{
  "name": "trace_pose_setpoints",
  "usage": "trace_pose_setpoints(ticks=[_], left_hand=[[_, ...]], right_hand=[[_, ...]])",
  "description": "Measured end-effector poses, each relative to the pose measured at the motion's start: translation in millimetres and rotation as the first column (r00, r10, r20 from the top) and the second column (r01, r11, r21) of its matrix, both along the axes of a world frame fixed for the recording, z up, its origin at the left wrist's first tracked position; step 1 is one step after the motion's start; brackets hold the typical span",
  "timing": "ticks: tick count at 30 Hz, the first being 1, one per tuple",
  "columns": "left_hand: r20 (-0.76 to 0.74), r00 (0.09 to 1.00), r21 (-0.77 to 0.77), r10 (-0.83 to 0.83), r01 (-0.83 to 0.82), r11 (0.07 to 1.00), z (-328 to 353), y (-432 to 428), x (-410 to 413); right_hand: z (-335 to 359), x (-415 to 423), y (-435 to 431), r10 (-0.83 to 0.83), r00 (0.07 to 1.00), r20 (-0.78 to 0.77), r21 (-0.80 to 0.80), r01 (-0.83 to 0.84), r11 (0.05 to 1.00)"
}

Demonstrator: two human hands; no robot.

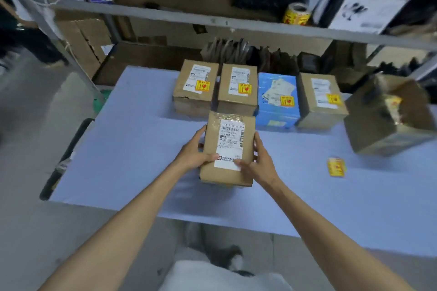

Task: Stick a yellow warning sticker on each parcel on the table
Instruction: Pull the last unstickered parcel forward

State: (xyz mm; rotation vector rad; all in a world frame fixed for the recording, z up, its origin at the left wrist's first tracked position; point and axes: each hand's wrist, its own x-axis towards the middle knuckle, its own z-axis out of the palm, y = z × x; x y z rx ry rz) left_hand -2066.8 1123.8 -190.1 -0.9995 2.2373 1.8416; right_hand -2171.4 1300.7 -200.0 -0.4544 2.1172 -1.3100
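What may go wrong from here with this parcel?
1. The parcel gripped by the left hand and right hand shows no yellow sticker; it might join the stickered row unlabelled.
2. The loose sticker lies on the table to the right; it may stick there or be forgotten.

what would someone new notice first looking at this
The brown parcel at the table's middle draws the eye first, gripped at its sides by the left hand and right hand; it shows a white label but no yellow sticker. Behind it stands a row of four stickered parcels, the blue parcel third from the left. A loose yellow sticker lies on the table to the right.
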Motion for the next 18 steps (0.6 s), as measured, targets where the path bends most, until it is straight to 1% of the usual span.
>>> trace_pose_setpoints(ticks=[2,5,8,14,18], left_hand=[[-0.014,1.0,0.005,-0.022,0.022,1.0,-3,32,-24],[-0.033,0.998,0.05,-0.057,0.058,0.997,-8,66,-57],[-0.021,0.996,0.103,-0.092,0.094,0.99,-11,86,-85],[0.016,0.996,0.179,-0.093,0.089,0.98,-18,101,-121],[0.043,0.996,0.161,-0.084,0.076,0.984,-24,114,-141]], right_hand=[[3,-16,33,-0.089,0.996,0.011,0.016,0.089,0.996],[8,-35,70,-0.209,0.978,-0.019,0.016,0.209,0.978],[5,-51,92,-0.272,0.962,-0.037,0.017,0.273,0.962],[6,-88,113,-0.239,0.971,-0.019,0.072,0.24,0.968],[2,-108,122,-0.236,0.972,-0.006,0.097,0.235,0.967]])
